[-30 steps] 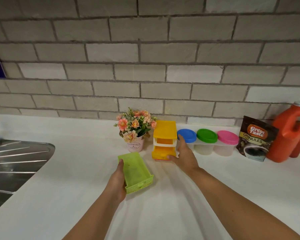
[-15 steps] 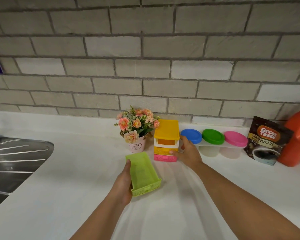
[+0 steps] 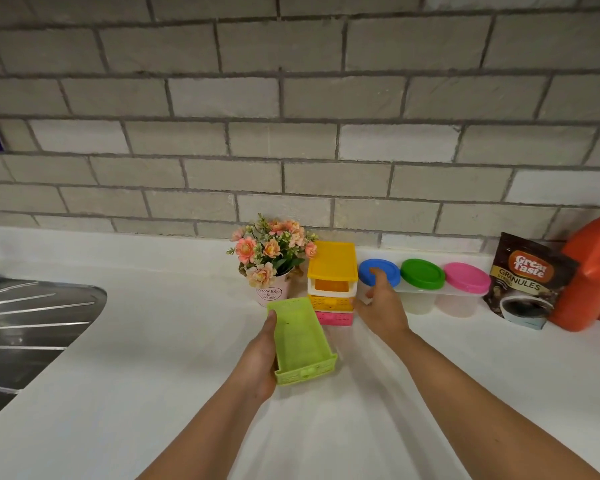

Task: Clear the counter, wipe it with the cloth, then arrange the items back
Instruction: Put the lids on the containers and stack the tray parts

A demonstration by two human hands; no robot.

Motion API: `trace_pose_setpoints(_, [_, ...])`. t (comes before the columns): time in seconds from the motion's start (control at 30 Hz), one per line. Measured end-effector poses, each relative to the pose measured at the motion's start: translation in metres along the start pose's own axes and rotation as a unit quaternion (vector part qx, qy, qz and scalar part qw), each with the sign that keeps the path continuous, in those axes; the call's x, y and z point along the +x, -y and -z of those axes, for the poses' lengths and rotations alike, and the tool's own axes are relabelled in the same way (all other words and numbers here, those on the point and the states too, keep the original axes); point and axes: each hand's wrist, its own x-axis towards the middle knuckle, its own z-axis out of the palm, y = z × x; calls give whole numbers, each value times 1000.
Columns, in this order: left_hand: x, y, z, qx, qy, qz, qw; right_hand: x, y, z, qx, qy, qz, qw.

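L hand is gripping the green drawer along its left long wall: thumb over the rim near the far corner, fingers tucked under where I can't see them. The drawer's handle front is facing me and its back end is pointing away. Can't tell if the near end is touching the counter or hanging just above it.

The bit that matters is drawer vs. the empty top slot in the mini drawer unit. The slot is opening toward me, sitting under the yellow roof and above the yellow drawer and pink drawer, both of which are in. My drawer's long axis is running near-to-far but leaning a bit left, so its back end is aiming between the flower pot and the unit's left edge, not at the slot. The slot is lying ahead, to the right and higher.

R hand is resting against the unit's right side, in front of the blue-lidded tub. Its fingers are loose and wrapping nothing, index pointing up. It's nearer the unit, so I reckon it's doing the bracing.

So I'm thinking: lift, swing the back end right till it's square w/ the opening, then slide it in. The pot is just beside the unit's left, so that's the thing to avoid clipping.
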Motion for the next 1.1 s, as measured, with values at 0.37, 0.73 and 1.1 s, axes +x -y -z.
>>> trace_pose_setpoints(0.37, [19, -14, -39, 8, 71, 25, 997, -42, 28, 48, 44, 162, 134, 977])
trace_pose_setpoints(0.73, [34, -29, -56, 13, 81, 38, 996, -49, 25, 36, -96, 163, 147, 971])
trace_pose_setpoints(1.1, [39, -21, -43, 422, -110, -411, 800, -43, 16, 33, -160, 145, 156, 964])
